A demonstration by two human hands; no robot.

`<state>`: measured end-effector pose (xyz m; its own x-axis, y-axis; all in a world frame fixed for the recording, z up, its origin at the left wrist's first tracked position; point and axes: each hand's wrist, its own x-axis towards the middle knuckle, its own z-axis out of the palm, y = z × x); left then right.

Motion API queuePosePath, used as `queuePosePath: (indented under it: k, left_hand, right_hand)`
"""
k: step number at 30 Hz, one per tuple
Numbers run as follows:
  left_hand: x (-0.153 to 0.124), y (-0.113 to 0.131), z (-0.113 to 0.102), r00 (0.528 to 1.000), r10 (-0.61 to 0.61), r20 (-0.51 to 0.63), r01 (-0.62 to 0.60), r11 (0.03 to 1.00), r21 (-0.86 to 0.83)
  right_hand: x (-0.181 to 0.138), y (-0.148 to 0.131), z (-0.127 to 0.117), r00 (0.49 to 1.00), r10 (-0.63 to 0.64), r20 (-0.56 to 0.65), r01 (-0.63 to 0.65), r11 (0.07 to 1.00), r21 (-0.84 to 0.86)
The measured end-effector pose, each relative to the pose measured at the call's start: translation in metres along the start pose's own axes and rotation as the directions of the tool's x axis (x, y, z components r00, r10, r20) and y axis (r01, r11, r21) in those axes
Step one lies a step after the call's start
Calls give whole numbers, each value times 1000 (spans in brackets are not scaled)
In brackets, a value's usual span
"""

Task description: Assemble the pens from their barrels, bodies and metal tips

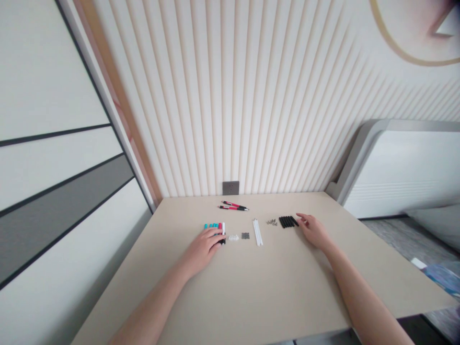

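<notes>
My left hand (204, 248) rests over a row of coloured pen barrels (220, 225), its fingers stretched across them. Teal, red, white and black parts of these barrels show around the fingers; the rest is hidden under the hand. At the right, my right hand (313, 231) lies beside a row of short black grip sleeves (286, 222). Its fingers are apart, with the tips close to the rightmost sleeve, which tilts away from the others. Whether they touch it I cannot tell. Between my hands are small clear-white pieces (233, 237), grey springs (245, 235), thin white refills (258, 232) and small metallic tips (272, 222).
Two red and black pens (233, 206) lie at the back of the beige table (247, 292). Behind it are a ribbed wall and a dark socket (230, 188). A cabinet (53, 215) stands at the left, and a bed headboard (406, 167) at the right.
</notes>
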<state>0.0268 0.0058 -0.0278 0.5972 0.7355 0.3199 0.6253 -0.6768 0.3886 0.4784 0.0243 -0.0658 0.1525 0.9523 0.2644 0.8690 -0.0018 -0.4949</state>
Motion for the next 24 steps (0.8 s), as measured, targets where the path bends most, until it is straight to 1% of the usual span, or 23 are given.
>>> queuePosePath:
  k: [3, 8, 15, 18, 24]
  left_hand:
    - [0, 1, -1, 1000, -9, 4, 9, 1000, 8]
    - [0, 0, 0, 1000, 6, -5, -6, 1000, 9]
    - [0, -2, 1, 1000, -3, -12, 4, 1000, 11]
    - [0, -3, 1, 1000, 0, -13, 0, 1000, 10]
    - [2, 0, -2, 1000, -1, 21, 0, 1000, 23]
  right_hand:
    - [2, 6, 4, 1000, -5, 17, 5, 1000, 4]
    - [4, 4, 10, 999, 9, 47, -11, 999, 39]
    - [3, 0, 12, 999, 47, 4, -47, 996, 79]
    - [2, -1, 12, 999, 44, -4, -44, 995, 88]
    - [3, -2, 12, 999, 45, -3, -45, 996, 75]
